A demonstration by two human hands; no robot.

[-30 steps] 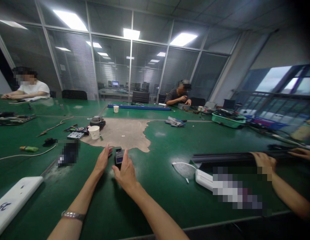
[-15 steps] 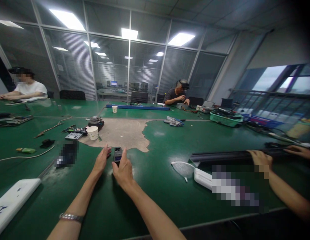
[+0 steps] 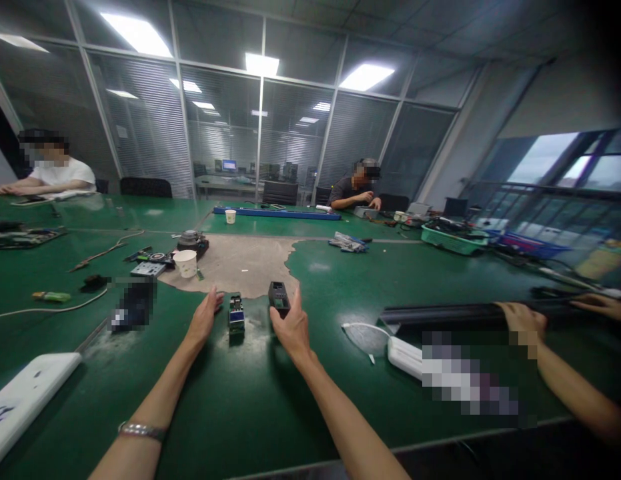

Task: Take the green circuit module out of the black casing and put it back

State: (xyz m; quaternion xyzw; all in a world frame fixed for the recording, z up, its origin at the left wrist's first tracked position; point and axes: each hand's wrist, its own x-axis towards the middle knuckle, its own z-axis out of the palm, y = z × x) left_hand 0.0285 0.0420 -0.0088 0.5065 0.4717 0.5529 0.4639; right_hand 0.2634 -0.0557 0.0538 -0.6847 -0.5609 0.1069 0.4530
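Observation:
My right hand [image 3: 294, 328] grips a dark plastic casing [image 3: 279, 297] with a cut-out in its face, tilted up off the green tabletop. To its left stands a small electronic module [image 3: 237, 318] with a blue part and exposed circuit board, touched by neither hand. My left hand [image 3: 206, 317] rests on the table just left of that module, fingers stretched out with nothing in them. A metal bracelet [image 3: 141, 432] circles my left wrist.
A white paper cup [image 3: 185, 264] and disassembled parts [image 3: 151, 267] sit ahead left, by a brown bare patch [image 3: 235, 263]. A long white case [image 3: 33, 393] lies left, a white power bank-like box [image 3: 405, 357] right. A co-worker's hand [image 3: 523, 320] rests on a long black bar [image 3: 440, 316].
My right hand has moved right with the dark casing, lifting it off the electronic module, which now stands bare. My left hand has stayed put.

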